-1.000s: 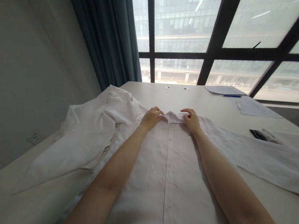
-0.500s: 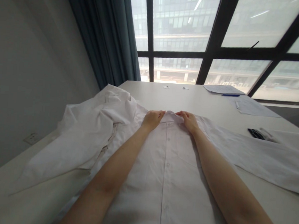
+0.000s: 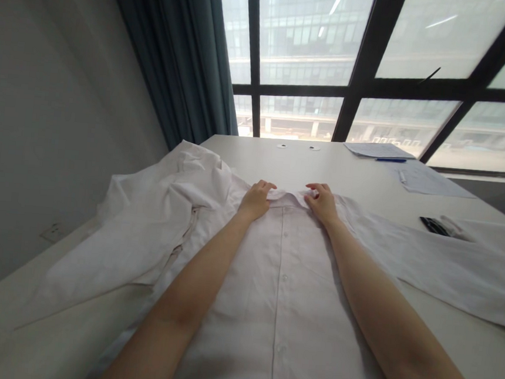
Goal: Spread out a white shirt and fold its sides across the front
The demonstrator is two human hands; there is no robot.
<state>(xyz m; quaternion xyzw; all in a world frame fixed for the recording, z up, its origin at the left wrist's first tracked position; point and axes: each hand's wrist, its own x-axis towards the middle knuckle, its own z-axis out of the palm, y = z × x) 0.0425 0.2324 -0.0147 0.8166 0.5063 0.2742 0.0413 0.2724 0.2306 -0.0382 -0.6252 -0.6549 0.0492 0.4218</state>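
A white button-up shirt (image 3: 253, 284) lies front up, its sleeves spread to both sides and its collar (image 3: 287, 199) at the far end. At the collar's left side is my left hand (image 3: 257, 199), fingers stretched forward and apart from the thumb, resting on the cloth. My right hand (image 3: 322, 202) touches the collar's right side, with a gap showing between its index finger and thumb. The button placket runs down between my forearms. My palms and the undersides of my fingers are hidden.
The shirt lies on a white table (image 3: 255, 157). Papers (image 3: 430, 178) and a blue pen (image 3: 390, 160) are at the back right. A dark item in clear wrapping (image 3: 441, 227) lies beside the right sleeve. A dark curtain (image 3: 180, 47) and windows stand behind; a wall is on the left.
The fingers of both hands have loosened from the collar and lifted apart. The hands have drawn slightly outward, showing more of the collar's edge. The shirt stays in place.
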